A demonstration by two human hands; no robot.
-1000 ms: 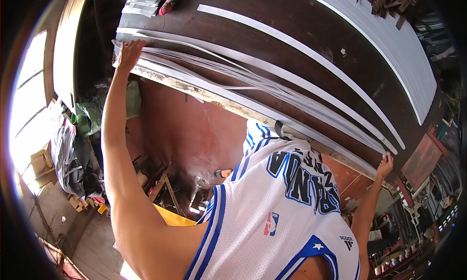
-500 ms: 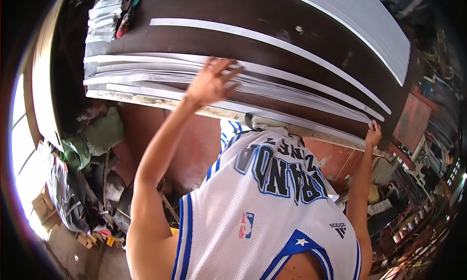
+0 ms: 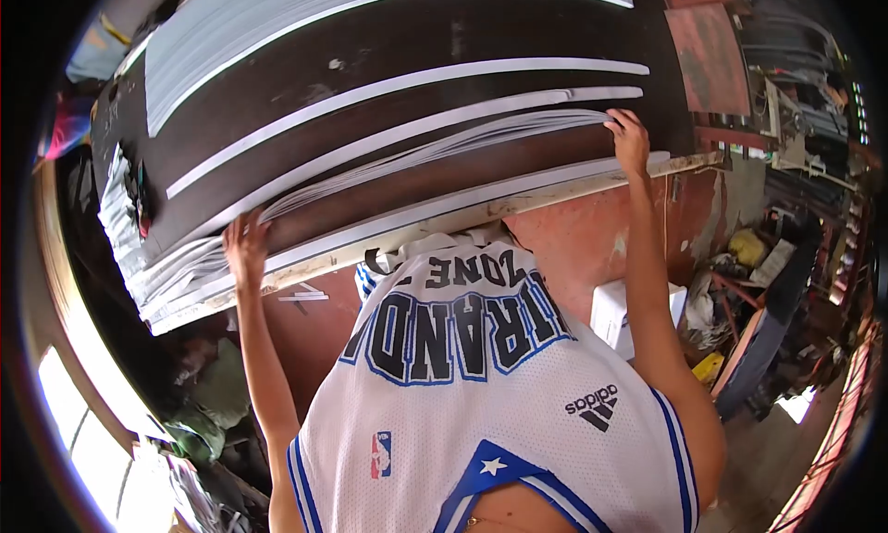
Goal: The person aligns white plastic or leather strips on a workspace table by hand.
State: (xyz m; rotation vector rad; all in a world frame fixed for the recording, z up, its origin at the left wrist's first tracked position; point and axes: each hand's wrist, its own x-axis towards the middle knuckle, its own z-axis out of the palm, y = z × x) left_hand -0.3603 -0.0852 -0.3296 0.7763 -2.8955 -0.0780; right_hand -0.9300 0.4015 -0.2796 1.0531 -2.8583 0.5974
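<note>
A bundle of long thin white strips (image 3: 444, 146) stretches across the dark tabletop between my hands, its middle bowed toward the far side. Its right end is pinched between the thumb and fingers of my right hand (image 3: 629, 142). My left hand (image 3: 245, 244) is closed around the left part of the same bundle, its fingers partly hiding the strips. Left of that hand the strips fan out loosely toward the table's corner. Just beyond the bundle lies a separate white strip (image 3: 398, 140), and another long strip (image 3: 416, 82) is farther off.
A large stack of pale sheets (image 3: 370, 15) covers the table's far side. Crumpled white pieces (image 3: 117, 209) and a red-handled tool (image 3: 142, 220) sit at the left edge. One flat strip (image 3: 444, 211) runs along the near edge. A white box (image 3: 638, 316) stands below, on the right.
My left hand has moved left and down from above the strips and closed on the bundle. My right hand still holds the right end. The view has turned, tilting the table.
</note>
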